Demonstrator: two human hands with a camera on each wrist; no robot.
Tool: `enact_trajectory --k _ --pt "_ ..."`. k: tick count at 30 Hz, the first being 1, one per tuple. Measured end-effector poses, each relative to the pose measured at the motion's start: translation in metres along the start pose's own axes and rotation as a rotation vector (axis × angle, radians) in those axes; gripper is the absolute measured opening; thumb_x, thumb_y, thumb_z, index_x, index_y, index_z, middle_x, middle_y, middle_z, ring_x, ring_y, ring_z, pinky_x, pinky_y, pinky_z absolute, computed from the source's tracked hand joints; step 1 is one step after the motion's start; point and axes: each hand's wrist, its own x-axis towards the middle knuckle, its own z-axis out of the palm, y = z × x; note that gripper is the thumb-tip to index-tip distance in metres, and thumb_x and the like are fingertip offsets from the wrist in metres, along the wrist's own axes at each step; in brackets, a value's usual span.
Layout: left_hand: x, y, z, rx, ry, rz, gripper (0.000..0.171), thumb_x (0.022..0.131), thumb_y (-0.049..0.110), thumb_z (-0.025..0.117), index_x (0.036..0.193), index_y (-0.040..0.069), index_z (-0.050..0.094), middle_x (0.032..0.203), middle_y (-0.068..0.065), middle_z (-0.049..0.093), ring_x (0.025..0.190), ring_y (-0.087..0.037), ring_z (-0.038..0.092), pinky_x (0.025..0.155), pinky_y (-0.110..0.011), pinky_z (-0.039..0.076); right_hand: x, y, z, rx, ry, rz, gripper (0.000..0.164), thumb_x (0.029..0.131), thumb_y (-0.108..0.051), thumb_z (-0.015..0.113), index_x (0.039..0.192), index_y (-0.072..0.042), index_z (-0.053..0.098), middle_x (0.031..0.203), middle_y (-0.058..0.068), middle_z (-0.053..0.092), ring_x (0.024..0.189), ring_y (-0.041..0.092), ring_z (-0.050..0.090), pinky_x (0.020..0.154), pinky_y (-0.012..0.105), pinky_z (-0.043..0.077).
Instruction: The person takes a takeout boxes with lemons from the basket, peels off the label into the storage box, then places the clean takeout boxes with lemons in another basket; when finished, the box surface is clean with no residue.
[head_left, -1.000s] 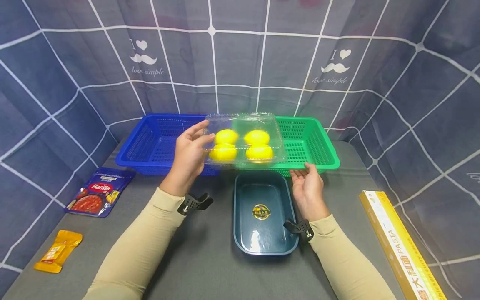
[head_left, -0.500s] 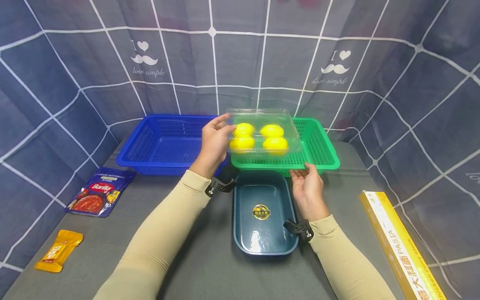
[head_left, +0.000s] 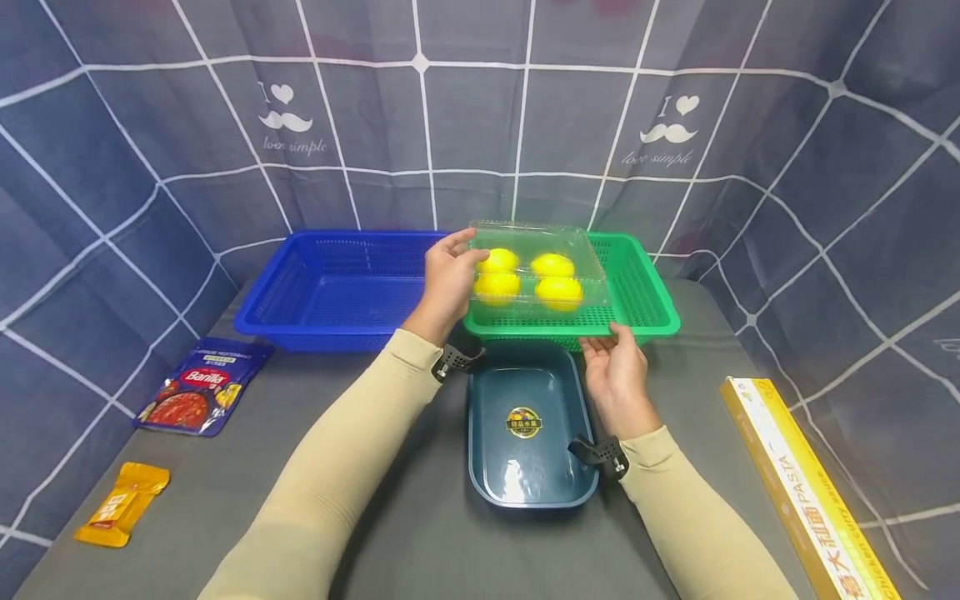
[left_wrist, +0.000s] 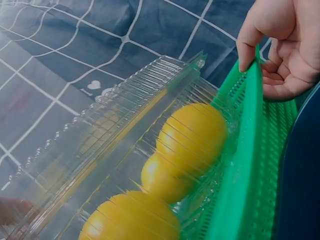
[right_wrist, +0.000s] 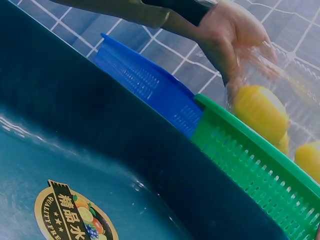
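Note:
My left hand (head_left: 447,279) holds a clear plastic clamshell box (head_left: 534,239) by its left side. Several yellow lemons (head_left: 558,293) show through the plastic. The box is over the green basket (head_left: 645,293), tilted in the left wrist view; whether it touches the basket's floor is hidden. With its thumb over the near rim and fingers curled outside, my right hand (left_wrist: 287,47) grips the green basket. In the right wrist view the left hand (right_wrist: 232,35) is blurred beside the lemons.
A blue basket (head_left: 262,292) stands left of the green one. In front is a dark teal tray (head_left: 525,475) with a fruit sticker. A Barilla pouch (head_left: 195,392) and an orange packet (head_left: 123,504) lie at left, a long pasta box (head_left: 810,492) at right. Patterned cloth forms the walls.
My left hand has carried the box of lemons rightward, from between the two baskets to over the green one. The right hand has stayed at the green basket's rim.

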Motion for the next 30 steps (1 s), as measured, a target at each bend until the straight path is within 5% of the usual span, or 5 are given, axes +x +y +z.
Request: enact_trajectory --k 5,12,19,25,30 --pt "0.003 -0.005 0.011 0.035 -0.021 -0.01 0.042 0.082 -0.001 0.066 0.123 0.003 0.059 0.124 -0.018 0.054 0.056 -0.011 0.041 0.047 -0.02 0.036 0.0 -0.001 0.003 -0.011 0.032 0.008 0.037 0.098 -0.011 0.044 0.131 0.003 0.035 0.118 0.018 0.036 0.105 0.026 0.042 0.094 0.037 0.042" --pt "0.009 -0.017 0.026 0.139 -0.037 -0.005 0.041 0.08 0.002 0.066 0.12 0.007 0.06 0.103 -0.016 0.058 0.058 -0.013 0.047 0.05 -0.025 0.045 0.002 -0.002 0.005 0.003 0.061 -0.016 0.02 0.097 -0.01 0.048 0.112 0.001 0.042 0.102 0.014 0.04 0.088 0.024 0.043 0.092 0.038 0.044" --pt "0.015 -0.032 0.03 0.291 -0.024 -0.031 0.041 0.082 0.005 0.065 0.123 0.008 0.059 0.103 -0.01 0.058 0.066 -0.014 0.05 0.053 -0.025 0.044 0.003 0.0 0.003 0.018 0.059 -0.016 0.033 0.096 -0.009 0.048 0.124 0.004 0.036 0.105 0.016 0.04 0.091 0.026 0.044 0.094 0.04 0.042" --pt "0.015 -0.039 0.03 0.44 -0.007 -0.033 0.041 0.083 0.009 0.065 0.124 0.009 0.058 0.116 -0.005 0.059 0.055 -0.012 0.043 0.049 -0.025 0.041 0.003 0.002 0.003 0.011 0.04 -0.013 0.037 0.097 -0.009 0.047 0.129 0.006 0.035 0.116 0.02 0.038 0.104 0.029 0.043 0.095 0.04 0.042" --pt "0.012 -0.043 0.03 0.488 -0.027 -0.028 0.04 0.086 0.012 0.063 0.126 0.011 0.057 0.092 -0.01 0.059 0.047 -0.011 0.039 0.042 -0.025 0.037 0.003 0.001 0.003 0.02 0.042 -0.014 0.038 0.097 -0.009 0.047 0.129 0.006 0.036 0.115 0.02 0.038 0.102 0.028 0.043 0.095 0.04 0.042"
